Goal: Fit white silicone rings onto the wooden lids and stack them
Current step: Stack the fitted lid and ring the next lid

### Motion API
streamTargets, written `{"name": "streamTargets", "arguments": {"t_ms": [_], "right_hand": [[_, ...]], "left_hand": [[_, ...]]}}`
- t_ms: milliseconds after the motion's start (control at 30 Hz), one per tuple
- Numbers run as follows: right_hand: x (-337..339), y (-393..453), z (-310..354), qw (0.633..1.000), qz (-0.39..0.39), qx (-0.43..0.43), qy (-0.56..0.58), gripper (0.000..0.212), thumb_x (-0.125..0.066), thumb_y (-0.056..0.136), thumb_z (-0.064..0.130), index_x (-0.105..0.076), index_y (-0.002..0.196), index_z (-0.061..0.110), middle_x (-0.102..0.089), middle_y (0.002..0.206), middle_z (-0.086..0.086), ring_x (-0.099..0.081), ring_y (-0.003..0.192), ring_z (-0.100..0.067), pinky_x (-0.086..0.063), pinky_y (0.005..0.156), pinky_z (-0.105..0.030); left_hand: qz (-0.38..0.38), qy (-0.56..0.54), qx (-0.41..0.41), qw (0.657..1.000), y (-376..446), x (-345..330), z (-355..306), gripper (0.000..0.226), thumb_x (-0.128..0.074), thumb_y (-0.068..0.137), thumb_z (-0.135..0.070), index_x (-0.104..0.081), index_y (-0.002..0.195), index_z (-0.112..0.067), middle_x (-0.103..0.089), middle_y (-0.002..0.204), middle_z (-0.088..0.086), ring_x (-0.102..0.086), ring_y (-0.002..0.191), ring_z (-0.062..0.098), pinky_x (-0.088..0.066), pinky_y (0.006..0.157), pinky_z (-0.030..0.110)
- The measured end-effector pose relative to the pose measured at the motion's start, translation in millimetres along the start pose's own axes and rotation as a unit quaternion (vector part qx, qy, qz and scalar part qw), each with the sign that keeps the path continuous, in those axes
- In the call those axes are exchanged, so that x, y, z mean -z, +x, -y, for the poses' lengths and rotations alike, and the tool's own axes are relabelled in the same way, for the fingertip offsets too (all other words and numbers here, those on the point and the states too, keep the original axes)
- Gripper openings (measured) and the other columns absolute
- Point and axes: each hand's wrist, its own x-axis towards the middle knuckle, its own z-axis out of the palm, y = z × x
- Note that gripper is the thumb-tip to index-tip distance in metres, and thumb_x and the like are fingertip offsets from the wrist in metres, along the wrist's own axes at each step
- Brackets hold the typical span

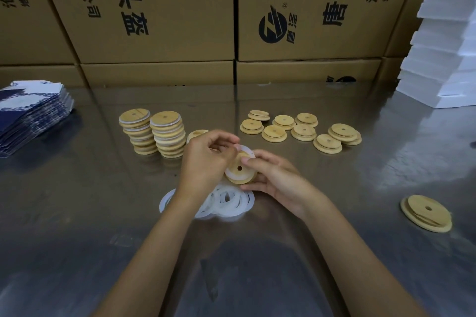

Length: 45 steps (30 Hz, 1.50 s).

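Observation:
My right hand (277, 177) grips a round wooden lid (240, 171) with a centre hole, tilted toward me. A white silicone ring (244, 150) lies partly around the lid's rim, and my left hand (206, 159) pinches that ring at the top. Under both hands lies a pile of loose white rings (226, 201) on the metal table. Two stacks of ringed lids (154, 132) stand to the left. One more lid (197, 134) peeks out behind my left hand. Several bare wooden lids (301, 130) are spread at the back right.
A lone wooden lid (426, 210) lies at the right. A pile of blue-and-white flat packs (33, 113) sits at the far left. Cardboard boxes (231, 20) wall off the back, and white foam blocks (443, 54) are stacked at the right.

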Motion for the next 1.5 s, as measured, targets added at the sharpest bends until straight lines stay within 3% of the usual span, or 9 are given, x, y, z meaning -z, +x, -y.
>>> {"name": "streamTargets", "arguments": {"t_ms": [233,400,600,800,1000,1167,1300,1500], "right_hand": [[-0.5,-1.6,-1.1,0.999,-0.002,0.012,-0.033,0.024,-0.066,0.096,0.015,-0.069,0.119,0.007,-0.072,0.116,-0.02,-0.072,0.1,-0.025,-0.061,0.077,-0.032],[2.1,-1.4,1.0,0.999,-0.023,0.018,-0.031,0.024,-0.066,0.097,0.016,-0.069,0.118,0.005,-0.071,0.116,-0.023,-0.071,0.098,-0.028,-0.061,0.076,-0.034],[3.3,0.8,-0.7,0.998,-0.05,0.019,-0.018,0.023,-0.063,0.099,0.02,-0.07,0.116,0.007,-0.071,0.114,-0.021,-0.071,0.091,-0.024,-0.059,0.071,-0.03],[6.7,3.5,-3.5,0.998,-0.051,0.032,0.02,0.023,-0.06,0.1,0.017,-0.07,0.118,0.007,-0.072,0.104,-0.012,-0.069,0.092,-0.02,-0.059,0.068,-0.028],[6.3,5.0,-5.5,0.996,-0.06,0.032,0.062,0.022,-0.059,0.101,0.017,-0.07,0.117,0.006,-0.074,0.102,-0.011,-0.071,0.089,-0.019,-0.058,0.066,-0.027],[8.2,6.3,-5.3,0.994,-0.069,0.056,0.069,0.023,-0.059,0.1,0.018,-0.068,0.119,0.007,-0.073,0.107,-0.012,-0.072,0.094,-0.021,-0.059,0.072,-0.028],[8.6,6.9,-4.6,0.99,-0.065,0.066,0.11,0.028,-0.059,0.1,0.018,-0.062,0.125,0.007,-0.072,0.11,-0.009,-0.069,0.102,-0.023,-0.059,0.083,-0.034],[9.4,5.9,-3.1,0.992,-0.054,0.054,0.105,0.027,-0.061,0.098,0.018,-0.064,0.124,0.011,-0.074,0.111,-0.008,-0.07,0.102,-0.021,-0.056,0.092,-0.04]], "left_hand": [[0.022,0.022,-0.014,0.999,-1.0,-0.1,1.8,0.019,-0.072,0.082,-0.005,-0.074,0.09,-0.023,-0.073,0.078,-0.016,-0.066,0.078,-0.001,-0.05,0.068,0.011],[0.053,0.033,-0.031,0.998,-0.3,1.5,3.0,0.025,-0.066,0.088,-0.004,-0.072,0.103,-0.023,-0.073,0.09,-0.014,-0.067,0.091,-0.001,-0.054,0.08,0.02],[0.053,0.025,-0.019,0.998,2.2,2.3,6.8,0.036,-0.064,0.087,0.002,-0.069,0.104,-0.029,-0.067,0.093,-0.006,-0.063,0.083,0.009,-0.053,0.076,0.022],[0.074,-0.017,0.013,0.997,4.6,4.8,8.5,0.033,-0.062,0.088,0.006,-0.07,0.103,-0.023,-0.066,0.081,-0.003,-0.062,0.073,0.004,-0.05,0.071,0.016],[0.071,-0.042,0.049,0.995,6.2,5.1,9.1,0.026,-0.062,0.088,0.006,-0.07,0.102,-0.015,-0.067,0.08,0.0,-0.065,0.073,0.009,-0.057,0.073,0.024],[0.061,-0.093,0.105,0.988,4.6,4.7,10.9,0.019,-0.07,0.084,0.002,-0.069,0.099,-0.009,-0.072,0.084,0.003,-0.07,0.073,0.013,-0.058,0.077,0.024],[0.042,-0.117,0.15,0.981,1.4,-1.9,8.5,0.01,-0.074,0.082,-0.005,-0.07,0.092,-0.007,-0.074,0.086,0.011,-0.068,0.07,0.017,-0.058,0.069,0.022],[0.028,-0.157,0.186,0.97,-4.2,-9.1,5.8,0.003,-0.066,0.091,-0.009,-0.065,0.091,-0.007,-0.07,0.101,0.017,-0.069,0.086,0.025,-0.06,0.071,0.031]]}}
